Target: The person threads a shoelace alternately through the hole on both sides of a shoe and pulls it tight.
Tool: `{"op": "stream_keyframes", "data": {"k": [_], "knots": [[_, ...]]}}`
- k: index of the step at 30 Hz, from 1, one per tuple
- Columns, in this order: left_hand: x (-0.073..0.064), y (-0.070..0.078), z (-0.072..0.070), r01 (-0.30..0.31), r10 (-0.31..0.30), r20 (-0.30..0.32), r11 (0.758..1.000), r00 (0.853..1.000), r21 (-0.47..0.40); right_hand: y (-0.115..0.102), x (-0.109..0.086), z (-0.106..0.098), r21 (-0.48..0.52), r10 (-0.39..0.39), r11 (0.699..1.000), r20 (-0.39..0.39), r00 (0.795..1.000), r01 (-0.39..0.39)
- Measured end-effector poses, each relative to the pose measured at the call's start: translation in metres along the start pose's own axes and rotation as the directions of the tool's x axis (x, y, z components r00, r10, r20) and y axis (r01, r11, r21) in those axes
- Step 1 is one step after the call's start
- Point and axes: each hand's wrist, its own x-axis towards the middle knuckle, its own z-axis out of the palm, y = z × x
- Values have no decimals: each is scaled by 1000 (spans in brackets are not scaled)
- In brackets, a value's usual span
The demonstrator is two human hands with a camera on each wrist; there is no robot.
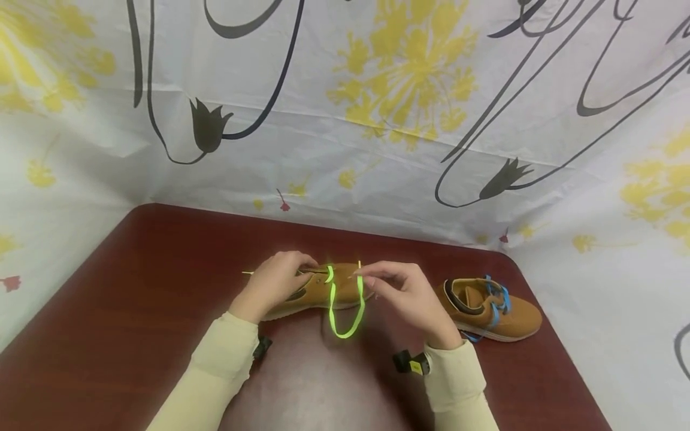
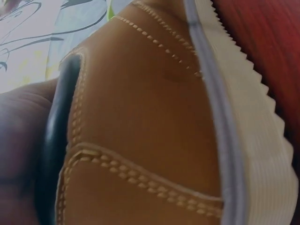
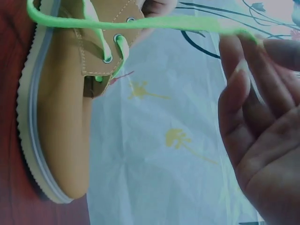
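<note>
A tan shoe (image 1: 345,286) with stitched seams and a pale ridged sole sits on the table, its toe pointing right. My left hand (image 1: 277,280) grips it around the opening; in the left wrist view that hand (image 2: 21,150) lies against the dark padded collar (image 2: 58,126). A bright green shoelace (image 3: 154,22) runs through eyelets in the shoe. Above the toe, my right hand (image 1: 406,294) pinches the lace between thumb and fingers. Between the eyelets and those fingertips the lace hangs in a U-shaped loop over the shoe's near side.
To the right stands a second tan shoe (image 1: 520,317) with a blue shoelace (image 1: 495,314). Both shoes are on a dark red table (image 1: 162,281) with rounded far corners. White sheeting (image 1: 302,78) printed with flowers surrounds the table at the back and sides.
</note>
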Motion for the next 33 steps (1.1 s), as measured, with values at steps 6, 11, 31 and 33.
{"op": "stream_keyframes", "data": {"k": [6,11,31,33], "knots": [[1,4,5,-45,51,-45,990,998,131,1,7,5,20,-6,1000,43,999,5],[1,4,5,-46,56,-62,988,996,149,5,15,10,-36,-21,999,-21,1000,20],[0,-2,7,-147,166,-94,972,982,182,35,62,48,84,122,991,-325,938,-100],[1,-1,9,-155,179,-109,967,978,201,41,63,52,97,152,987,-327,933,-127]]}}
